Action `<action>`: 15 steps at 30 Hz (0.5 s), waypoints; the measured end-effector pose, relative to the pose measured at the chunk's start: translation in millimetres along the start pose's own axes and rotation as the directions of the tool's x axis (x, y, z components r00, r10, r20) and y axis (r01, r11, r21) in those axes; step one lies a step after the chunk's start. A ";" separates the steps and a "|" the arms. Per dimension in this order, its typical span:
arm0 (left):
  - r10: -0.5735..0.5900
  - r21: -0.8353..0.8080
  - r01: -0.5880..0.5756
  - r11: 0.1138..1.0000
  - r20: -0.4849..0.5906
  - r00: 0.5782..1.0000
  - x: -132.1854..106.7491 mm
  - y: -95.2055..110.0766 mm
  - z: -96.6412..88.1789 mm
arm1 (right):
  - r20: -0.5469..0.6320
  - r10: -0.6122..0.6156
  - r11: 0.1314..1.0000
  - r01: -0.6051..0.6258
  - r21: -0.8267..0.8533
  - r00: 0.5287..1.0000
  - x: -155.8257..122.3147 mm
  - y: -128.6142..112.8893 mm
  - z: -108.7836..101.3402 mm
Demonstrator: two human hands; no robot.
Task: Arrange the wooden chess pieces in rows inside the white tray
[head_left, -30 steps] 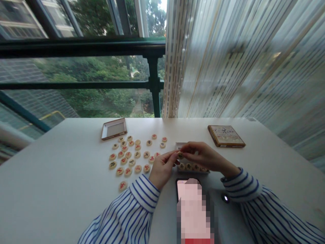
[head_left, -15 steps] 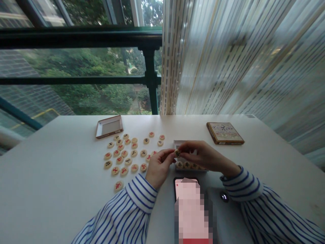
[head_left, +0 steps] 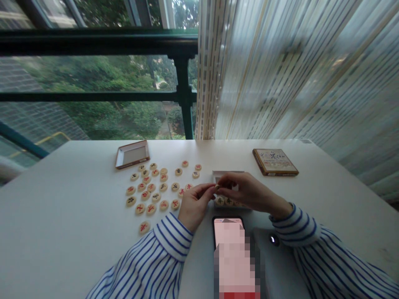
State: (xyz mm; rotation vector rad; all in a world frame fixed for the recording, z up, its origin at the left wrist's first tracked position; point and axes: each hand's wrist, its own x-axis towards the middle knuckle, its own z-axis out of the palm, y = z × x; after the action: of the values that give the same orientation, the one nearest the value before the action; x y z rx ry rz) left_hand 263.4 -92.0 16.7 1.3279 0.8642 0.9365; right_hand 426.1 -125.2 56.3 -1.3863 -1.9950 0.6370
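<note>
The held piece (head_left: 217, 187) is cream; left of the left hand (head_left: 193, 206), pieces (head_left: 151, 191) are cream with red or black characters. Sleeves (head_left: 170, 245) are white with blue stripes; the box (head_left: 274, 162) beyond the right hand (head_left: 249, 193) is brown-edged.

left hand (head_left: 195, 205) + right hand (head_left: 249, 193) | pinch 1 chess piece (head_left: 217, 187) | above tray (head_left: 228, 172)

A white table (head_left: 62, 232) fronts a railed window (head_left: 93, 83) and a striped, perhaps sheer, curtain (head_left: 296, 74).
</note>
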 end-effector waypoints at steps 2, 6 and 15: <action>-0.005 -0.007 0.005 1.000 0.003 1.000 -0.3 -0.2 0.1 | -0.006 0.019 1.000 -0.019 0.008 1.000 -0.2 -0.7 -0.2; -0.018 -0.024 0.018 1.000 0.010 1.000 -0.6 -0.9 0.0 | -0.011 0.032 0.999 -0.031 0.033 0.999 -0.7 -1.5 -0.7; -0.012 0.018 0.013 1.000 -0.020 1.000 0.4 -1.3 -2.3 | 0.001 -0.033 0.999 0.033 0.004 0.999 -0.9 -4.3 -4.8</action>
State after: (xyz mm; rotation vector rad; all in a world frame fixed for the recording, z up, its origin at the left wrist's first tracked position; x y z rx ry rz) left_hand 261.5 -90.8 15.3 1.3286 0.8974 0.9358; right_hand 427.0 -127.3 62.4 -1.3477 -2.0120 0.6269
